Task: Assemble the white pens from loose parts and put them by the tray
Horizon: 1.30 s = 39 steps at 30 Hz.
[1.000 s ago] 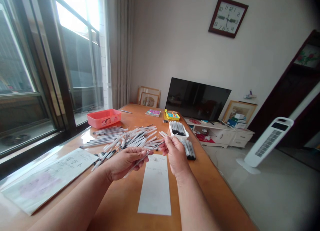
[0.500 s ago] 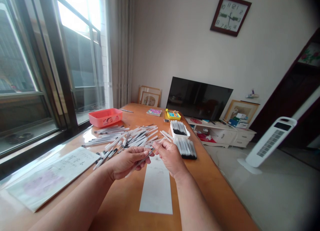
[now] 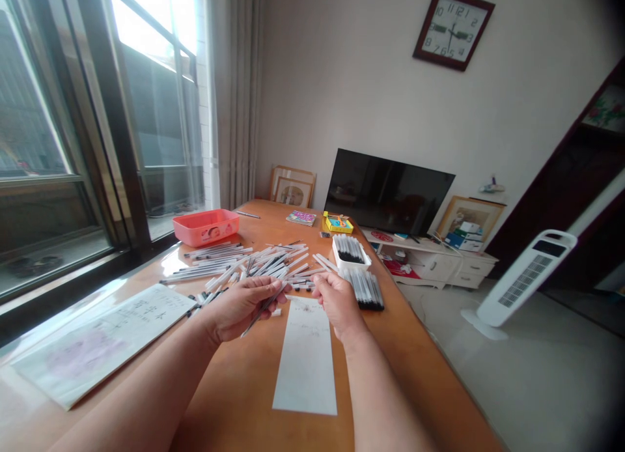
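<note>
My left hand [image 3: 239,307] is closed around a slim pen [image 3: 250,324], which slants with its lower end toward me. My right hand [image 3: 338,301] is apart from it on the right, thumb and fingers pinched together; whatever may be between them is hidden. Both hands are above the near edge of a loose heap of clear pen barrels [image 3: 271,263]. A long white paper strip [image 3: 305,367] lies between and below the hands. Beyond my right hand, a white tray [image 3: 354,265] holds upright-leaning pens with black ends, and a row of similar pens [image 3: 364,288] lies in front of it.
A red plastic box [image 3: 205,229] stands at the left behind the heap. A writing booklet [image 3: 102,344] lies at the near left. Farther back are a pink booklet [image 3: 301,217] and a yellow box [image 3: 338,224]. The table's right edge drops to the floor, where a white tower fan [image 3: 530,276] stands.
My right hand brought a thin dark refill to the pen barrel in my left hand, then drew back slightly to the right. The left hand has kept hold of the pen.
</note>
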Motion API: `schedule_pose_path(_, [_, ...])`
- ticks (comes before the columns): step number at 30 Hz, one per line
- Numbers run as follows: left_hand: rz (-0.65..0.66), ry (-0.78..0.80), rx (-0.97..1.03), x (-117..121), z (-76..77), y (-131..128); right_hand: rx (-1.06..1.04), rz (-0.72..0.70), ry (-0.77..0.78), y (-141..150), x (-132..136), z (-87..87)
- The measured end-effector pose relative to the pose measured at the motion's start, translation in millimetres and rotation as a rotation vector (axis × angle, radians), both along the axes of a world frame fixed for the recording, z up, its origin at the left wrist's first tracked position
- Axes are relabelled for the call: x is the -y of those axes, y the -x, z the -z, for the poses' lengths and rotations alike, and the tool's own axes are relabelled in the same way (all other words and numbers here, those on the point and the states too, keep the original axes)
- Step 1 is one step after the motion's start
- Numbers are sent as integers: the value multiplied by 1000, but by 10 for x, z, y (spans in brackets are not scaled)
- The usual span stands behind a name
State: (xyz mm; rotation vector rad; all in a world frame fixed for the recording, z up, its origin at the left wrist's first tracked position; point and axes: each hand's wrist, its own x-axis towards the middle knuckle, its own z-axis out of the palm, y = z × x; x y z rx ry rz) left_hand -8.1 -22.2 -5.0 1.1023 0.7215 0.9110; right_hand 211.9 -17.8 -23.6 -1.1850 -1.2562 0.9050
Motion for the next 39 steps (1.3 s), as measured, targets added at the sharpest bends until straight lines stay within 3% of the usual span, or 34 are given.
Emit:
schedule_pose_path(6, [-123,53,56,-94,36,79,409,110,-50,-21,-175,295])
schedule_pose_path(14, [-233,102,97,-96,4,66,698,124,-3,-45,-226,415])
schedule_pose_path(20, [-292,130,115,-100,-23,68,869,118,-23,-5,-219,406])
schedule_pose_path(24, [-302,141,94,-104,-29,68,1015,33,-78,98,-170,333])
schedule_pose_path(28, [-295,128,73,-94,-40,61,1081,-34,-31,163,-139,283])
schedule_pose_path(34, [-292,130,64,-101,-27,71,1046,131,-38,104,-166,256])
schedule_pose_path(39, [-291,122,52,-100,-22,63,1086,63,-50,78,-191,307])
